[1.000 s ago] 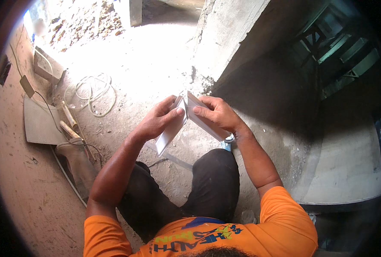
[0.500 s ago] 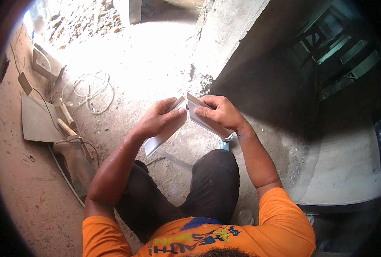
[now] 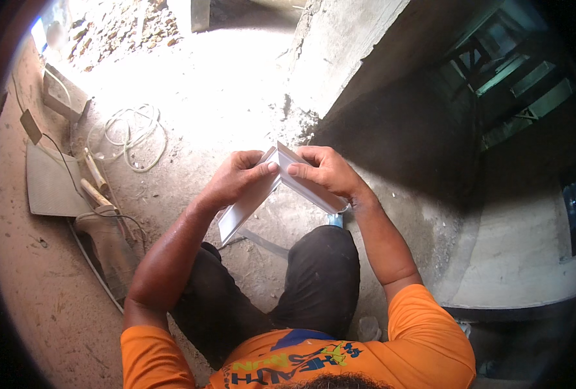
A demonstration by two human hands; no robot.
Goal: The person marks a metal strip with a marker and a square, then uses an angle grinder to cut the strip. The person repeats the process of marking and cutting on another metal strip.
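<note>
Above my knees I hold two short lengths of white moulding with grooved profiles. My left hand [image 3: 239, 176] grips the left moulding piece [image 3: 241, 217], thumb on its face and fingers behind. My right hand [image 3: 328, 171] pinches the right moulding piece [image 3: 308, 190] the same way. Their angled ends come together at the top, forming an inverted V, and appear to touch along the joint. The fingers behind both pieces are largely hidden. Just beyond the lower end of the right piece, a light-blue object [image 3: 335, 220] shows beside my knee.
A pale coiled hose or cable [image 3: 130, 138] lies on the dusty floor at left. Nearby are a grey board [image 3: 54, 181], wooden handles [image 3: 95, 192] and a concrete block [image 3: 64, 96]. A concrete wall [image 3: 346, 48] rises ahead. A flat strip [image 3: 262, 243] lies between my legs.
The gap between the angled ends has closed. My right hand has moved slightly left and turned its piece, bringing it against the left one.
</note>
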